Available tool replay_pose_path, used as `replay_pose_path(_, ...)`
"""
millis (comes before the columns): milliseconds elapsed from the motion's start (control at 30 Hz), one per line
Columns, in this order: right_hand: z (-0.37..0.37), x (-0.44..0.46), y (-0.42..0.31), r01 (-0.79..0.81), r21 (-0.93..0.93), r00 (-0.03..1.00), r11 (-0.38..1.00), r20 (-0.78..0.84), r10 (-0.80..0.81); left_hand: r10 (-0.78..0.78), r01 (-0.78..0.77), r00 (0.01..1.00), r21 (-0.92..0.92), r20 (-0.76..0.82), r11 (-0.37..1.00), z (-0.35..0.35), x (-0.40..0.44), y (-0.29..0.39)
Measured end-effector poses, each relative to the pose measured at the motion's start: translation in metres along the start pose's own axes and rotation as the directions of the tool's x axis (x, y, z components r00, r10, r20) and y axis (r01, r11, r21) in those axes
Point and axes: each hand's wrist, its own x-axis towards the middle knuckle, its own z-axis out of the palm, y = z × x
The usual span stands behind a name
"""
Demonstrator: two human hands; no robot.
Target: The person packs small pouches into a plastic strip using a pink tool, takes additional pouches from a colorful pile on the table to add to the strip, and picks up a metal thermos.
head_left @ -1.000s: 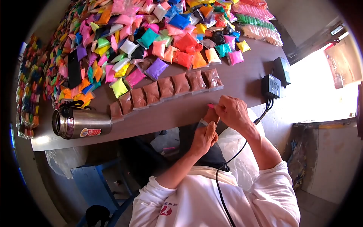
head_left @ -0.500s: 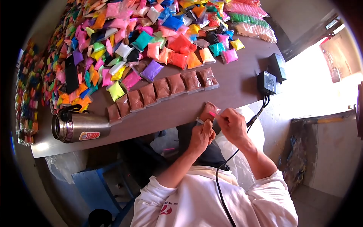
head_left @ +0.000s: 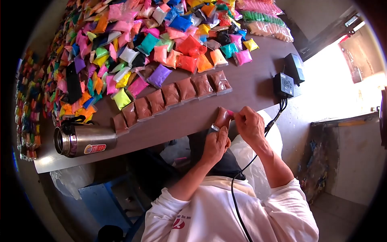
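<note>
My left hand [head_left: 217, 143] is closed on the lower end of a small clear packet filled with brown material [head_left: 222, 117], at the table's front edge. Close by on the right, my right hand [head_left: 250, 124] has its fingers pinched together. A small pink piece [head_left: 230, 112] shows at those fingertips, against the packet's upper right side; its kind is too small to make out. Beyond my hands, several similar brown packets [head_left: 171, 94] lie side by side in a slanting row on the dark table [head_left: 181, 117].
A big heap of colourful packets [head_left: 161, 36] covers the back and left of the table. A steel flask [head_left: 86, 139] lies at the front left. Black boxes with cables [head_left: 284, 84] stand at the right edge; one cable [head_left: 238, 197] runs down over my shirt.
My right hand and the pink piece have shifted slightly up and right along the packet. The packet looks more upright and shows more of its surface. The left hand still holds it.
</note>
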Motion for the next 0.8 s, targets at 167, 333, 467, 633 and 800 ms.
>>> replay_pose_path(167, -0.013, 0.007, 0.003, -0.218, 0.194, 0.976, 0.957, 0.014, 0.220, 0.043, -0.040, 0.998, 0.085, -0.043, 0.996, -0.008, -0.003, -0.007)
replay_pose_path(333, -0.004, 0.012, -0.024, -0.230, 0.201, 0.967, 0.952, 0.157, 0.200, 0.078, -0.077, 0.996, 0.031, -0.035, 0.997, -0.007, -0.001, -0.012)
replay_pose_path(467, 0.003, 0.025, -0.032, -0.147, 0.102, 0.968, 0.984, 0.218, 0.122, 0.041, -0.043, 0.997, -0.030, -0.063, 0.999, -0.008, -0.002, -0.009)
replay_pose_path(633, 0.002, 0.027, -0.025, -0.137, 0.146, 0.963, 0.980, 0.253, 0.097, -0.076, 0.082, 0.996, -0.184, 0.039, 0.980, -0.014, -0.002, -0.004)
replay_pose_path(800, 0.006, 0.024, -0.008, -0.209, 0.608, 0.955, 0.766, 0.294, 0.027, -0.208, 0.275, 0.948, -0.293, 0.239, 0.916, -0.025, -0.003, 0.003)
